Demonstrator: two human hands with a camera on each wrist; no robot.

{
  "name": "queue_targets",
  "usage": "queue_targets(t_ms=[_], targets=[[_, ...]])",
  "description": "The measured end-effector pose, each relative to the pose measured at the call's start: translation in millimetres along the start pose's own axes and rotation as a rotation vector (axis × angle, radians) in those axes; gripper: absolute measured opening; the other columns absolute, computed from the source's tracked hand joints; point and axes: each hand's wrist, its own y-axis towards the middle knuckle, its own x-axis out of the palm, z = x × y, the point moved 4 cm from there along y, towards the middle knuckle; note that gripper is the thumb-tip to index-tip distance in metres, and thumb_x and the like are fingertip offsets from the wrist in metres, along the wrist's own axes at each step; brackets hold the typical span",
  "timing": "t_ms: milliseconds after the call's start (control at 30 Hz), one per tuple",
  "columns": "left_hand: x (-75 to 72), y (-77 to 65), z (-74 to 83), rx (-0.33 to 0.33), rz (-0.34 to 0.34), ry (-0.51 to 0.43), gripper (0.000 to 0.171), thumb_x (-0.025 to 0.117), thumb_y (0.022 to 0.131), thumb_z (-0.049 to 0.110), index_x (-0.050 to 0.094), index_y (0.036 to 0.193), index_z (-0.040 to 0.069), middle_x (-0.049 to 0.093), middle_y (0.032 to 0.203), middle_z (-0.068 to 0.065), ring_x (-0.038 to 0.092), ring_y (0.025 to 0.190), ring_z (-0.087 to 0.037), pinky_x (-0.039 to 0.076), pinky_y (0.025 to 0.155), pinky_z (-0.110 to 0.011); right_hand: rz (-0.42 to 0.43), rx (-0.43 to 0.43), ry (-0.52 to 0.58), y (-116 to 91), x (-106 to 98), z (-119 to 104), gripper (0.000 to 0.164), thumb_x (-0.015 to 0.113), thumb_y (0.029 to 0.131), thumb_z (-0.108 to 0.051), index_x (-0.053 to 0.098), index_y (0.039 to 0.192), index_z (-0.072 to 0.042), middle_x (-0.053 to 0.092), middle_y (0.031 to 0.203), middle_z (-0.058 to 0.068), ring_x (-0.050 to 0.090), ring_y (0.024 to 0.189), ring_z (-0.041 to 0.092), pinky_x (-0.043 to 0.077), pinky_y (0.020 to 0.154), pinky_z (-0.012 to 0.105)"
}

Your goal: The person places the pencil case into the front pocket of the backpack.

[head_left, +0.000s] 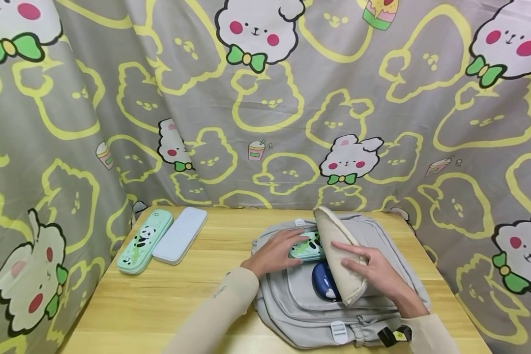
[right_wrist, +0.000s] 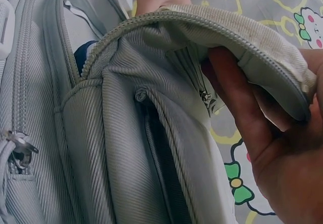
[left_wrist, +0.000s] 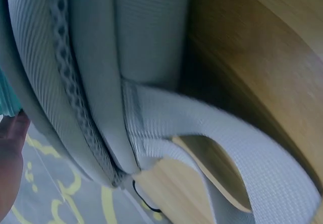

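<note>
A grey backpack (head_left: 389,236) lies on the table with its front pocket unzipped. My left hand (head_left: 274,251) grips the near end of a green panda pencil case (head_left: 309,247), fingers over the top and thumb on the lower side; the case sits in the pocket opening, partly hidden by the flap. My right hand (head_left: 378,270) holds the cream pocket flap (head_left: 336,250) raised, with fingers tucked under it in the right wrist view. Just below the pencil case, a dark blue rounded object (head_left: 324,281) with a white mark lies in the pocket, half covered by the flap.
At the table's left lie another green panda pencil case (head_left: 145,241) and a plain pale pencil case (head_left: 181,235) side by side. A backpack strap (left_wrist: 212,118) loops over the wooden table (head_left: 159,305). Patterned curtains (head_left: 283,108) enclose the table's back and sides.
</note>
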Motion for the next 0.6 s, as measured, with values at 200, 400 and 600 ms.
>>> queue_targets(t_ms=[200, 400, 600], targets=[[4.8, 0.1, -3.0, -0.038, -0.011, -0.002, 0.068, 0.081, 0.101, 0.035, 0.053, 0.162, 0.024, 0.040, 0.176, -0.004, 0.041, 0.161, -0.030, 0.041, 0.129, -0.052, -0.006, 0.011, 0.010, 1, 1, 0, 0.044, 0.074, 0.105, -0.026, 0.069, 0.149, -0.022, 0.064, 0.155, 0.009, 0.052, 0.132, -0.011, 0.056, 0.095, 0.022], [4.6, -5.3, -7.0, -0.041, -0.005, -0.008, 0.070, 0.080, 0.101, 0.036, 0.051, 0.164, 0.022, 0.038, 0.176, -0.005, 0.041, 0.161, -0.028, 0.043, 0.127, -0.049, -0.031, -0.016, -0.087, 2, -4, -3, 0.047, 0.073, 0.106, -0.024, 0.066, 0.153, -0.024, 0.059, 0.158, 0.018, 0.051, 0.144, 0.037, 0.054, 0.099, 0.027], [4.1, -8.7, -11.3, -0.053, 0.008, -0.026, 0.072, 0.081, 0.101, 0.035, 0.051, 0.164, 0.021, 0.042, 0.174, -0.006, 0.043, 0.159, -0.028, 0.045, 0.126, -0.047, -0.019, -0.117, -0.360, 7, -13, -18, 0.059, 0.077, 0.100, -0.015, 0.063, 0.156, -0.026, 0.063, 0.139, 0.018, 0.063, 0.114, 0.029, 0.053, 0.088, 0.034]])
